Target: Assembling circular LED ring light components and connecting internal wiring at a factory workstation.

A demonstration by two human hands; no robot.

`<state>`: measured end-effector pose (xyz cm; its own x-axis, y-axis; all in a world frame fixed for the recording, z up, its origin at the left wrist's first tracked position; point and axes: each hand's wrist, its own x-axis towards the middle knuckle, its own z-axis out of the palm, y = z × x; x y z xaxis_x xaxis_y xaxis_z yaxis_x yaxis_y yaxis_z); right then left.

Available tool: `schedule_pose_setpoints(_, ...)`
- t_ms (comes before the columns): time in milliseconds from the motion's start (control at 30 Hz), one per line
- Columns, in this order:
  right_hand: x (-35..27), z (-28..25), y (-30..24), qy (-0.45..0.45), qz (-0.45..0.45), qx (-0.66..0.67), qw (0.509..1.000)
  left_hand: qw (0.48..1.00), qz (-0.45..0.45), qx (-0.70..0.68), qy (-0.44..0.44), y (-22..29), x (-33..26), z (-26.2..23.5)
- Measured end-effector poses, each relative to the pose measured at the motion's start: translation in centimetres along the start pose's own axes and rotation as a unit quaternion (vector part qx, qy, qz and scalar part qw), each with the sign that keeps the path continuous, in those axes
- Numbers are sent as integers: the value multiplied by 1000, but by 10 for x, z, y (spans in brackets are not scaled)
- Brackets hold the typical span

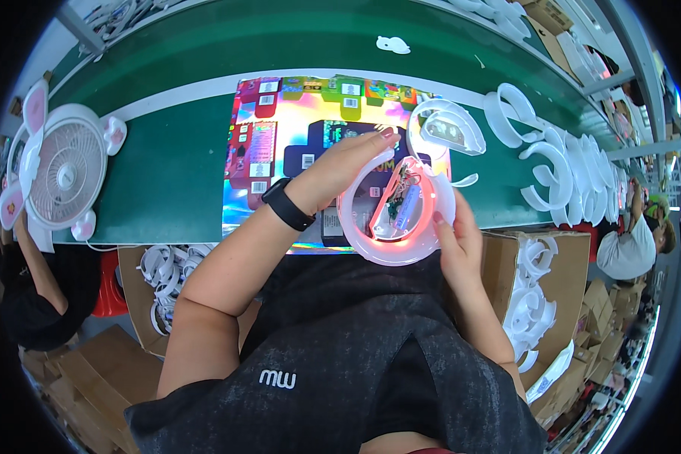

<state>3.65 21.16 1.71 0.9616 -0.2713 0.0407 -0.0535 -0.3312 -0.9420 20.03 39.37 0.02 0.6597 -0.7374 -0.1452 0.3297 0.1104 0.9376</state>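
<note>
A white ring-shaped plastic light housing (390, 252) glows red in front of me. Inside its open middle show a blue cylindrical battery (407, 208), a small green circuit board and wires. My right hand (461, 238) grips the ring's right side, thumb on top. Along the upper left of the ring lies my left hand (352, 163), its fingers reaching toward the far rim and partly hidden; a black watch (287, 204) is on that wrist. Just beyond the ring rests a curved white part with a clear cover (454, 130), on a shiny printed cardboard sheet (238, 189).
A white fan (66, 178) stands at the left of the green table (159, 166). Several curved white parts (556, 170) are heaped at the right. Cardboard boxes with white parts (533, 299) flank me below the table edge. Other people sit at both sides.
</note>
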Motion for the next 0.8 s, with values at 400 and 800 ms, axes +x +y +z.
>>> schedule_pose_setpoints(400,7,8,18,41,-31,-76,996,993,90,-71,-6,-24,2,5)
schedule_pose_setpoints(800,2,5,22,45,-13,-24,999,992,51,-84,78,-19,2,9)
